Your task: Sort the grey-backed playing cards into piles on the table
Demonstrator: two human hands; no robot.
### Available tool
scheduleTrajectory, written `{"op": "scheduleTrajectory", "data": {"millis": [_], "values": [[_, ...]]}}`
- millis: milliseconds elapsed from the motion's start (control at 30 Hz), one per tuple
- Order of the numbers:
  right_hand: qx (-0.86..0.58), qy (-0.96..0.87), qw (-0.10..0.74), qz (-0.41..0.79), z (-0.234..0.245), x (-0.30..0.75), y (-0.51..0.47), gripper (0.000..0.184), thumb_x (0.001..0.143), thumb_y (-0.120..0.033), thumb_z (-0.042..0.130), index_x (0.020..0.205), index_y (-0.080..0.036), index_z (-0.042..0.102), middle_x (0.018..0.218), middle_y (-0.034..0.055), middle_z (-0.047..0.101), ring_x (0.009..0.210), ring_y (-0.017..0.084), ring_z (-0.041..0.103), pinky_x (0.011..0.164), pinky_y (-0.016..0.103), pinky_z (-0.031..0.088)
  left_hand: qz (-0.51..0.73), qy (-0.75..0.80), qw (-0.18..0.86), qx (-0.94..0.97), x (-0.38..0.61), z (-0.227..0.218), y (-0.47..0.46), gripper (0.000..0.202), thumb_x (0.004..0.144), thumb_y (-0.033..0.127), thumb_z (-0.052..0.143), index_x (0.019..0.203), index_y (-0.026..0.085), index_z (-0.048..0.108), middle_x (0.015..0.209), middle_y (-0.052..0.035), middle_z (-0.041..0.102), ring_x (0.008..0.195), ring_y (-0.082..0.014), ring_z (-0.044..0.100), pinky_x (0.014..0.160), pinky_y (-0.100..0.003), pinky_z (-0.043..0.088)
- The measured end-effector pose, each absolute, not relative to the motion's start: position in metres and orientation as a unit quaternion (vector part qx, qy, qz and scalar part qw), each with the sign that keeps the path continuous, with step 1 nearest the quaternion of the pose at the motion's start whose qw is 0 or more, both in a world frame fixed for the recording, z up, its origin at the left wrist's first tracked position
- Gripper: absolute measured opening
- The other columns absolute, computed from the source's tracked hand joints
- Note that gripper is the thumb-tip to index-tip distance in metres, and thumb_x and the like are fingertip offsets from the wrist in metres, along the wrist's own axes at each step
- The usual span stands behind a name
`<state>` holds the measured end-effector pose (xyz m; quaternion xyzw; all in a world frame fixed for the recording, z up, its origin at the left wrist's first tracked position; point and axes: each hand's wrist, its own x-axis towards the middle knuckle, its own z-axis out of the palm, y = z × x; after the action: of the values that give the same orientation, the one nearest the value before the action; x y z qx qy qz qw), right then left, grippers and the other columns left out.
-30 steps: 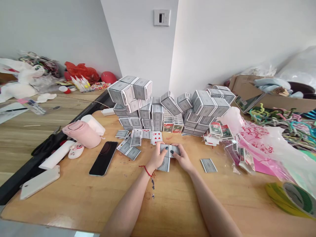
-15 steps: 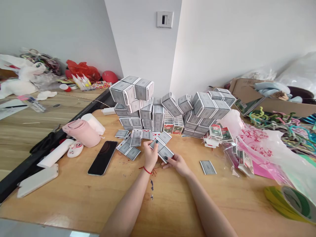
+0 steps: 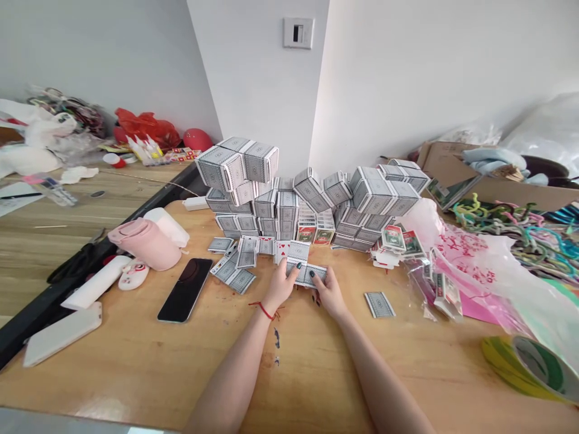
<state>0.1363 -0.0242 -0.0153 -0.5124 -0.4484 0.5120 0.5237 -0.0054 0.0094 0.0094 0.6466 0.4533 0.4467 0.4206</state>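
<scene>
Between my two hands is a piece of joined playing cards [image 3: 299, 252], patterned backs facing up. My left hand [image 3: 281, 286] pinches its left side, thumb on top. My right hand [image 3: 329, 292] grips the right end, also with the thumb on top; the fingers underneath are partly hidden. Face-up red-suited cards [image 3: 283, 249] lie just behind. More folded card pieces [image 3: 235, 274] lie to the left, and a single card piece [image 3: 380, 304] rests at the right. Blocks built from folded cards [image 3: 221, 166] stand stacked at the back, left and right [image 3: 375, 191].
A black phone [image 3: 185, 289], a pink bottle [image 3: 147, 241] and a white case [image 3: 63, 333] lie on the left. On the right are card boxes [image 3: 393, 239], a pink-and-clear plastic bag [image 3: 474, 247] and a roll of yellow-green tape [image 3: 525, 367]. A wall rises behind.
The card piece has turned between my hands, its right end swinging up so it lies more level. My right hand has moved slightly up. The view has shifted a little.
</scene>
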Motion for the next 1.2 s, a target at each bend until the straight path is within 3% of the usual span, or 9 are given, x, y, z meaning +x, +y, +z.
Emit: {"op": "scheduleTrajectory", "data": {"millis": [133,200,400,567,633,767,867,1033,1200], "values": [[-0.518,-0.465,0.499,0.516,-0.010,0.138,-0.025,0.030,0.075,-0.046,0.049,0.083,-0.023,0.032,0.051,-0.0075,0.057,0.027,0.005,0.035,0.026,0.015,0.026,0.382,0.463,0.462,0.652,-0.007,0.007,0.007,0.027,0.079,0.041,0.043,0.088,0.017,0.051,0.059,0.0017,0.053,0.047,-0.0114,0.049,0.048,-0.023,0.039],[-0.511,-0.477,0.485,0.526,-0.009,0.141,-0.025,0.030,0.075,-0.046,0.049,0.082,-0.023,0.031,0.049,-0.0073,0.056,0.028,0.005,0.035,0.027,0.015,0.026,0.373,0.470,0.463,0.652,-0.009,0.007,0.007,0.029,0.079,0.043,0.043,0.087,0.016,0.051,0.052,0.0036,0.050,0.041,-0.0102,0.044,0.045,-0.023,0.037],[-0.499,-0.488,0.479,0.533,-0.008,0.143,-0.025,0.029,0.076,-0.045,0.048,0.081,-0.023,0.030,0.049,-0.0082,0.055,0.028,0.005,0.036,0.027,0.014,0.025,0.417,0.466,0.411,0.664,-0.008,0.012,0.005,0.027,0.078,0.041,0.046,0.089,0.017,0.053,0.066,-0.0017,0.059,0.065,-0.0156,0.056,0.061,-0.027,0.044],[-0.494,-0.480,0.495,0.529,-0.007,0.140,-0.027,0.030,0.076,-0.046,0.048,0.083,-0.024,0.029,0.051,-0.0092,0.055,0.026,0.005,0.038,0.026,0.014,0.029,0.444,0.446,0.404,0.664,-0.004,0.013,0.005,0.027,0.077,0.036,0.049,0.096,0.017,0.051,0.091,-0.0068,0.061,0.088,-0.0185,0.056,0.076,-0.032,0.044],[-0.486,-0.475,0.503,0.534,-0.007,0.140,-0.027,0.030,0.076,-0.046,0.049,0.084,-0.024,0.030,0.051,-0.0091,0.055,0.028,0.007,0.042,0.026,0.015,0.032,0.441,0.443,0.419,0.659,-0.004,0.012,0.004,0.027,0.077,0.035,0.050,0.097,0.017,0.050,0.092,-0.0073,0.060,0.085,-0.0180,0.056,0.074,-0.031,0.045],[-0.454,-0.445,0.530,0.562,-0.004,0.142,-0.025,0.032,0.075,-0.045,0.052,0.090,-0.023,0.034,0.049,-0.0089,0.052,0.031,0.009,0.047,0.030,0.018,0.037,0.426,0.436,0.477,0.633,-0.003,0.009,0.004,0.029,0.077,0.037,0.048,0.098,0.017,0.049,0.077,-0.0034,0.060,0.057,-0.0123,0.054,0.053,-0.025,0.045],[-0.413,-0.385,0.569,0.598,-0.003,0.145,-0.022,0.036,0.073,-0.044,0.055,0.097,-0.025,0.036,0.059,-0.0056,0.056,0.041,0.012,0.055,0.038,0.024,0.045,0.433,0.418,0.531,0.597,-0.005,0.007,0.006,0.032,0.079,0.039,0.046,0.102,0.017,0.048,0.071,-0.0020,0.059,0.047,-0.0103,0.049,0.043,-0.023,0.040],[-0.383,-0.368,0.591,0.607,-0.005,0.147,-0.020,0.028,0.069,-0.036,0.063,0.089,-0.022,0.050,0.079,0.0014,0.060,0.058,0.013,0.058,0.055,0.030,0.049,0.471,0.427,0.535,0.556,-0.007,0.005,0.010,0.034,0.077,0.040,0.049,0.102,0.017,0.051,0.072,-0.0024,0.061,0.055,-0.0123,0.053,0.048,-0.023,0.041],[-0.434,-0.398,0.583,0.560,-0.010,0.144,-0.019,0.020,0.068,-0.035,0.063,0.073,-0.017,0.059,0.060,0.0002,0.057,0.052,0.012,0.051,0.051,0.025,0.043,0.445,0.398,0.538,0.595,-0.003,0.003,0.008,0.032,0.071,0.040,0.057,0.088,0.012,0.060,0.076,-0.0055,0.063,0.064,-0.0146,0.055,0.057,-0.025,0.043]]}}
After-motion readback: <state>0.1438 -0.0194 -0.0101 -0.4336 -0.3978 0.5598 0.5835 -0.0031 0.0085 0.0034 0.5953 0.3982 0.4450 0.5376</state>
